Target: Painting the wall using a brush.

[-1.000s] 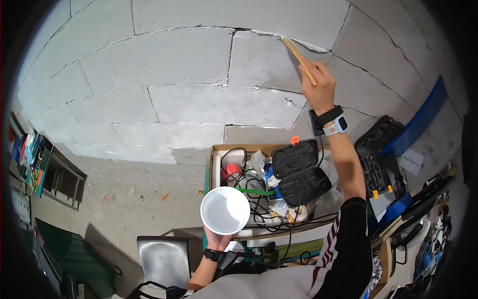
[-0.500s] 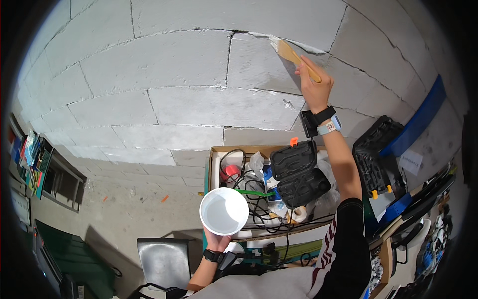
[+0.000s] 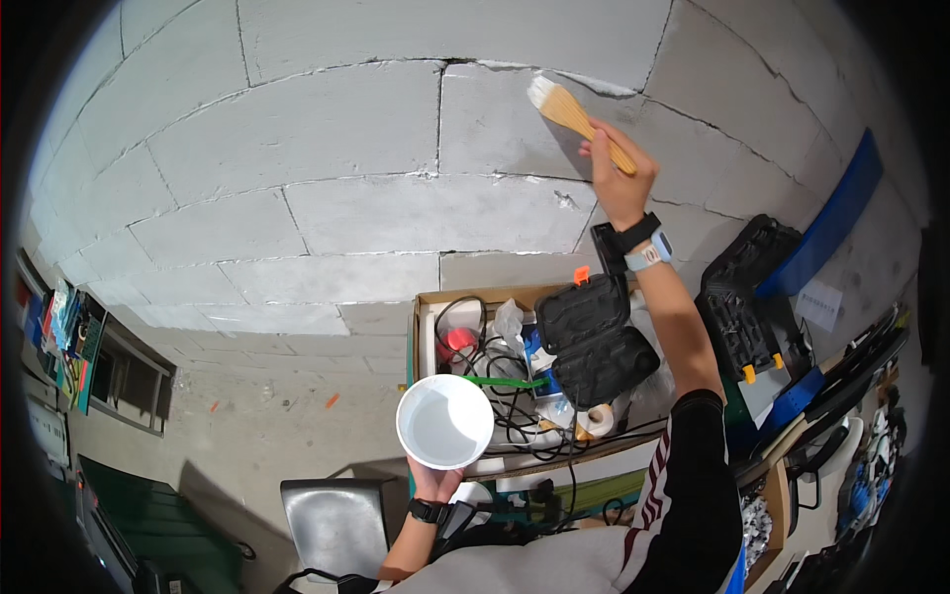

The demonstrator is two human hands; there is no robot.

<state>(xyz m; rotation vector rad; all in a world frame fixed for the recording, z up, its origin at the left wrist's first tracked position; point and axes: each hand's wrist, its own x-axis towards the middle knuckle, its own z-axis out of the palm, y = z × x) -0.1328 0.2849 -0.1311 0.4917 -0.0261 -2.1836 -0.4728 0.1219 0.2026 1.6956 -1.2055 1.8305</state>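
In my right hand (image 3: pixel 623 176) is a paintbrush (image 3: pixel 566 111), gripped by its wooden handle, with white, paint-tipped bristles pointing up and left. Its tip is at the grey block wall (image 3: pixel 376 124), just below a cracked, white-edged joint; whether the bristles touch the surface I cannot tell. My left hand (image 3: pixel 431 481) holds a white plastic bucket (image 3: pixel 444 465) from beneath, low and left of the brush. Pale liquid or a pale bottom shows inside it. The fingers under the bucket are partly hidden.
Below the wall stands a cardboard box (image 3: pixel 534 295) of cables, tape and an opened black tool case (image 3: pixel 606 371). Another black case (image 3: pixel 742 297) and a blue panel (image 3: pixel 831 223) are at the right. A metal-grey chair (image 3: pixel 334 525) and a dark green bin (image 3: pixel 163 525) stand lower left.
The brush has drawn slightly left and down from the joint, and its bristles now show more fully. The bucket stays nearly still. The whole view has shifted a little.
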